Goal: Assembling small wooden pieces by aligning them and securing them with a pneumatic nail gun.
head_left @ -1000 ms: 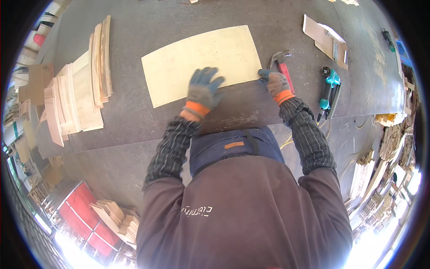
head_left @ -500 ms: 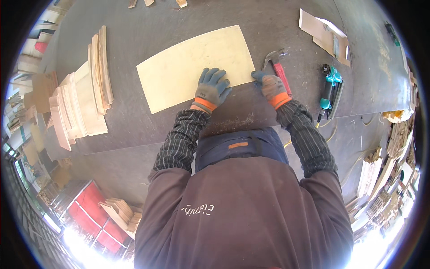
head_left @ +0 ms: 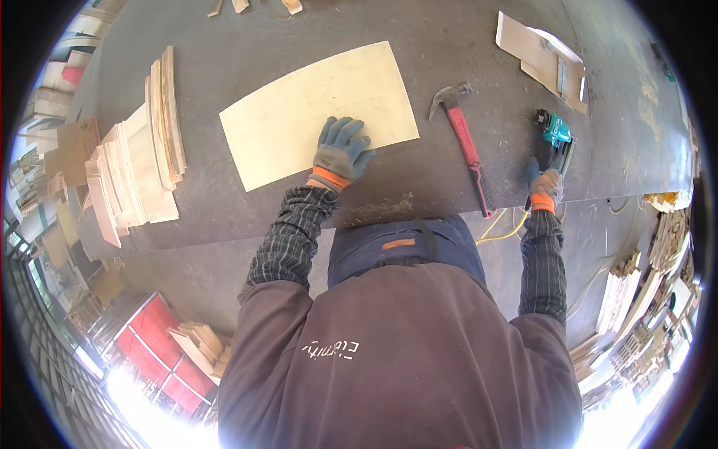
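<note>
A pale yellow rectangular board (head_left: pixel 299 112) lies flat on the dark worktable (head_left: pixel 359 168). Pressed on its near edge is my left hand (head_left: pixel 338 153), in a grey-blue glove with an orange cuff, fingers stretched out and open. Off to the right, my gloved right hand (head_left: pixel 547 184) is closed round the handle of a teal and black nail gun (head_left: pixel 555 129), which lies at the table's near edge. Between the two hands rests a claw hammer (head_left: pixel 465 142) with a red and black handle, touched by neither.
Thin wooden boards (head_left: pixel 153 161) are stacked at the table's left. A torn piece of cardboard (head_left: pixel 523 43) lies at the back right, and small wood offcuts (head_left: pixel 239 5) at the far edge. A yellow hose (head_left: pixel 508 236) hangs below the near edge.
My right hand has left the board's right corner and moved right onto the nail gun. The board and my left hand have shifted slightly left in the picture.
</note>
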`<state>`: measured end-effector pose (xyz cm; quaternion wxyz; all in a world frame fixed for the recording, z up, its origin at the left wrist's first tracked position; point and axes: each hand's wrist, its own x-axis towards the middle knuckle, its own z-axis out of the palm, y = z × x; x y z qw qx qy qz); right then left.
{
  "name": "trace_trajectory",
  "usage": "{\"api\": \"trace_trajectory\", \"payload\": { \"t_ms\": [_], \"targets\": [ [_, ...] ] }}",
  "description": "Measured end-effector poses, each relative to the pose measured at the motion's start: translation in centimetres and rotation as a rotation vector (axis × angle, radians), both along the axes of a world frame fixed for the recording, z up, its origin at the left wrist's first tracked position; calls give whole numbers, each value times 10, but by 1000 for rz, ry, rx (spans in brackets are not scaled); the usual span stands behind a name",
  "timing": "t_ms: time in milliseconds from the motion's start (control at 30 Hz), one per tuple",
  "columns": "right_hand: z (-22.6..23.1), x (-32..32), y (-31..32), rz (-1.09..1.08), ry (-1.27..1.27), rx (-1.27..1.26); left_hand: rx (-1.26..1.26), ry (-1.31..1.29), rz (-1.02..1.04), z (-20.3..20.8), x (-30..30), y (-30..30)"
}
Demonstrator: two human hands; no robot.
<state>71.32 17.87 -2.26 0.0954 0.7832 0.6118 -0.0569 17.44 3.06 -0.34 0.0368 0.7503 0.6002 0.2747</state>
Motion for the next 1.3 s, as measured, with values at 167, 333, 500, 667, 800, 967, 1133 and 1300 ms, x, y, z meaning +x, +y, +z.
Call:
{"api": "trace_trajectory", "payload": {
  "t_ms": [167, 333, 500, 667, 800, 967, 1133, 1300],
  "targets": [
    [-10, 49, 28, 39, 116, 116, 14, -28, -34, -1, 9, 12],
    [80, -16, 35, -320, 983, -86, -11, -1, 24, 7, -6, -6],
    [171, -85, -26, -201, 1585, -322, -20, -9, 3, 6, 0, 1],
    [186, -186, -61, -130, 1396, -631, -23, -23, 11, 3, -3, -3],
    [164, -228, -72, -128, 1466, -689, -30, -22, 24, 2, -1, -3],
    [147, -243, -81, -169, 1499, -670, -23, -30, 17, 4, -2, -3],
    [144, -247, -87, -249, 1521, -648, -32, -45, 8, 2, -6, -3],
    [177, -247, -106, -187, 1457, -543, -38, -40, 15, -3, -8, -7]
  ]
}}
